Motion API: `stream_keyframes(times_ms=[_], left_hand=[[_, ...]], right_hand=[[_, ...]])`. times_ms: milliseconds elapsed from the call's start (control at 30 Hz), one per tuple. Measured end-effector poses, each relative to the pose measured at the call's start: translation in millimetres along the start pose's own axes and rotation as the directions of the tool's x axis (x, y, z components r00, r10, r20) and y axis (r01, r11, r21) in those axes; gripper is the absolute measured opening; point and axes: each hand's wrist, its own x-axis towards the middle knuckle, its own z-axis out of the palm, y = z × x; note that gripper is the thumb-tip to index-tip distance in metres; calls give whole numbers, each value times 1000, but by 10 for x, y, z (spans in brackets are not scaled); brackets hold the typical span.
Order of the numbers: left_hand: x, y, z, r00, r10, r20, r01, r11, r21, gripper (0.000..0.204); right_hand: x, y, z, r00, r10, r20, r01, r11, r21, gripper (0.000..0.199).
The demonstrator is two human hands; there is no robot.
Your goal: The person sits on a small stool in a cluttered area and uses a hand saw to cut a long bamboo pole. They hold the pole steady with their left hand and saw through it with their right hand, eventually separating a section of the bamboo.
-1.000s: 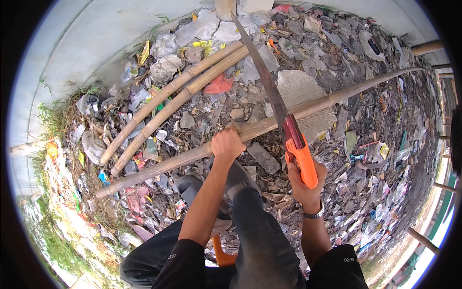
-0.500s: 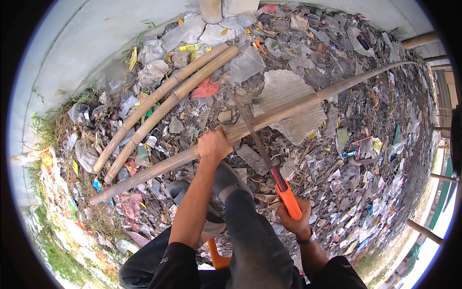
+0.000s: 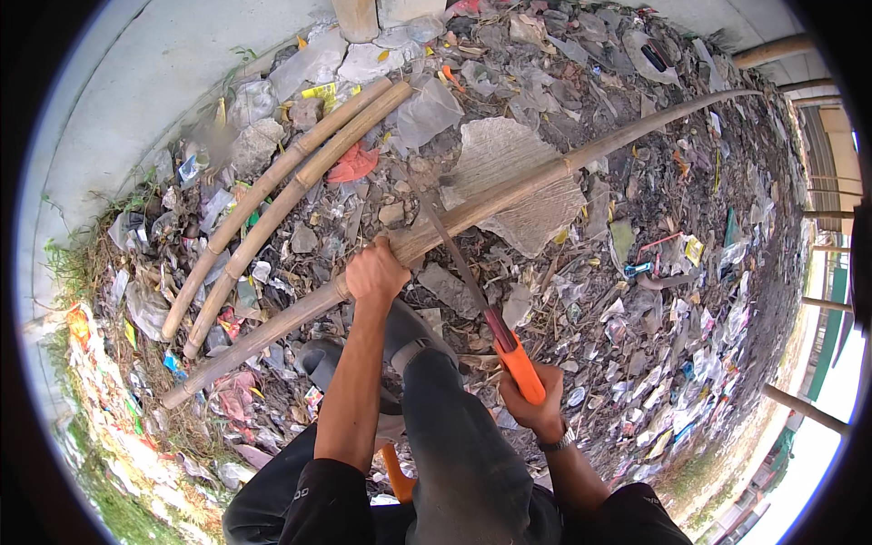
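My left hand (image 3: 376, 272) is closed around a long bamboo pole (image 3: 627, 145), pressing on it just left of the saw. The pole runs slantwise from the lower left to the far right. In my right hand (image 3: 536, 405) is the orange handle of a hand saw (image 3: 520, 365). Its narrow dark blade lies across the pole, a short way right of my left hand, and points away from me. How deep the blade sits in the bamboo cannot be made out. My boot (image 3: 413, 336) is close under the pole, beside my left hand.
Two shorter bamboo poles (image 3: 309, 173) lie side by side at the left. A broken concrete slab (image 3: 486, 159) lies beneath the long pole. Plastic scraps and rubble cover the ground. A pale wall (image 3: 118, 100) curves along the far left. An orange object (image 3: 397, 472) shows by my leg.
The whole view has shifted, so the scene sits slightly farther left in the picture. Both hands keep their grips, and the saw crosses the pole at about the same spot.
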Motion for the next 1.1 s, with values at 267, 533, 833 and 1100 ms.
stream_keyframes(times_ms=[267, 533, 833, 1100], left_hand=[[195, -59, 32, 994, 45, -101, -47, 999, -21, 35], [252, -64, -109, 999, 28, 26, -28, 1000, -10, 38], [617, -250, -357, 960, 113, 254, -102, 993, -58, 45], [540, -215, -380, 969, 115, 219, -111, 993, -32, 49]], right_hand=[[705, 184, 100, 987, -157, -28, 159, 983, 91, 12], [451, -749, -168, 930, -333, -158, 343, 938, 45, 23], [446, -489, -205, 979, -191, -68, 186, 980, -68, 8], [264, -271, -51, 993, -118, 6, 118, 993, -22, 8]])
